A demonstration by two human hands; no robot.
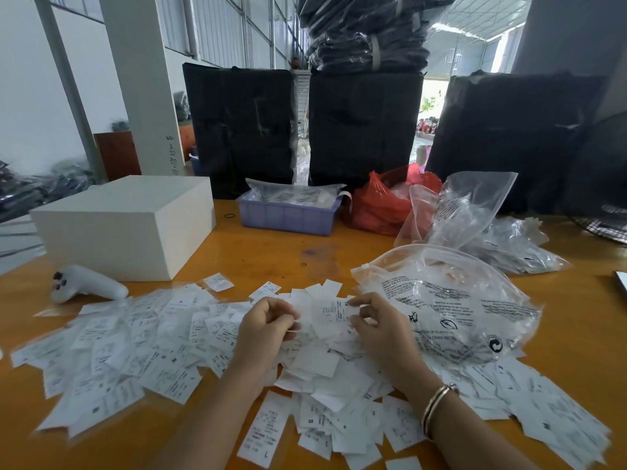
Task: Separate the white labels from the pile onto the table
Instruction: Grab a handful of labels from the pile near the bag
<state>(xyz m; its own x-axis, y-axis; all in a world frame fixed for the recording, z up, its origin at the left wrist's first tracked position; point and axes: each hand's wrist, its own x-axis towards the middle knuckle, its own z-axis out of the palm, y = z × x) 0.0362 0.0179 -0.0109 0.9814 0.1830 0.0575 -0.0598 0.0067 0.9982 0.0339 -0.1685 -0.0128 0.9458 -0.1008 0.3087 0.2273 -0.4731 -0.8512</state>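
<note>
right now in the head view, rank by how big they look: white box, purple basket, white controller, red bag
1. white box
2. purple basket and red bag: look alike, unranked
3. white controller

Over the pile of white labels (176,340) spread along the near edge of the orange table (271,252), the left hand (268,323) and right hand (376,325) each pinch a label.

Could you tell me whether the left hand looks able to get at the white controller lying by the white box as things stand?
Probably yes. The white controller lies in the open on the table's left side, with only flat labels between it and the left hand, which would first have to release the label it pinches.
</note>
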